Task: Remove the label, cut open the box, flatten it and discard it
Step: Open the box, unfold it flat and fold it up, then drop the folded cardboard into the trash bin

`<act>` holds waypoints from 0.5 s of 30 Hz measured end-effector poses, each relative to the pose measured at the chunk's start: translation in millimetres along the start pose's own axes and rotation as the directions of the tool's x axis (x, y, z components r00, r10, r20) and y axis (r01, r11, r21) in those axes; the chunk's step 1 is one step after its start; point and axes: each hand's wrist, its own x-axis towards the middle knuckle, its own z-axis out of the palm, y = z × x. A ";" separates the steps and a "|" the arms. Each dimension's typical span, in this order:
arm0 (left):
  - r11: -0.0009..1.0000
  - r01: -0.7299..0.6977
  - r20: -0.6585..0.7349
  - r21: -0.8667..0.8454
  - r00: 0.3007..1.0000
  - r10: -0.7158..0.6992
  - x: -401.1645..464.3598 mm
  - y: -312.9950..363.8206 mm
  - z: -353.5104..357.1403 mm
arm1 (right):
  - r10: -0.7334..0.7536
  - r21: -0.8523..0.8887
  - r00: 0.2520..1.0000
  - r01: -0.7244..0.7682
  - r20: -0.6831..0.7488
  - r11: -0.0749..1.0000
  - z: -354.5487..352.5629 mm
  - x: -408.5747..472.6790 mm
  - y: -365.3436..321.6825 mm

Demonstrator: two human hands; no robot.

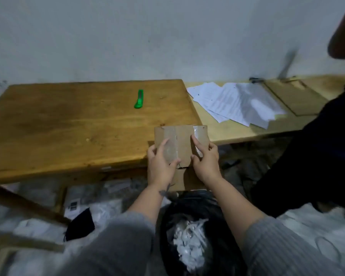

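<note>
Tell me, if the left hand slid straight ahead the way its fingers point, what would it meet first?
The left hand already grips the cardboard box. Beyond it lies bare wooden table, probably; the green utility knife sits farther left, though depth is unclear.

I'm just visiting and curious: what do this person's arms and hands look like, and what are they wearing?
Both hands are bare, with no gloves, rings or watch that I can make out. The left hand and right hand come out of grey ribbed knit sleeves pushed up towards the elbows, leaving the forearms uncovered. A small dark marking, perhaps a tattoo, sits at the left wrist. The picture is too blurred for finer detail.
</note>
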 end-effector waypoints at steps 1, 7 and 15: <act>1.000 0.004 0.019 0.014 1.000 -0.004 -16.2 -2.5 14.7 | 0.006 -0.002 1.000 -0.006 -0.016 1.000 -9.4 -12.8 16.7; 0.990 0.080 0.166 0.117 0.981 -0.099 -88.3 -43.0 83.1 | 0.124 -0.051 0.992 -0.124 0.002 0.991 -25.1 -74.9 114.0; 0.978 0.142 0.375 0.155 0.907 -0.191 -125.5 -198.6 173.1 | 0.273 -0.068 0.957 -0.267 0.095 0.961 49.8 -115.3 287.2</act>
